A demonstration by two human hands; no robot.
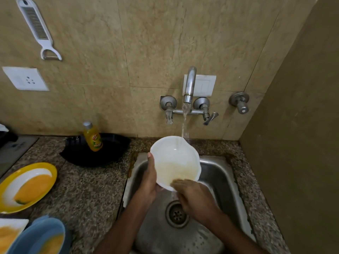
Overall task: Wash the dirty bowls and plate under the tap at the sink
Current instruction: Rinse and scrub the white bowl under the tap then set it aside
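A white bowl (175, 161) with a wavy rim is held tilted over the steel sink (218, 173), and water from the tap (189, 85) runs into its far side. My left hand (149, 177) grips the bowl's left rim, thumb on the edge. The fingers of my right hand (194, 196) press inside the bowl's near rim, where a yellowish film shows. On the counter at the left lie a yellow-rimmed plate (27, 186) smeared with orange sauce, a blue bowl (40, 237) with the same smear, and a white dish (11, 233) at the lower left corner.
A yellow dish-soap bottle (92, 137) stands in a black tray (95, 149) behind the counter. The drain (177, 214) lies below my hands. A brown wall (293, 143) closes the right side. A grater-peeler (36, 28) and a socket (25, 78) hang on the tiled wall.
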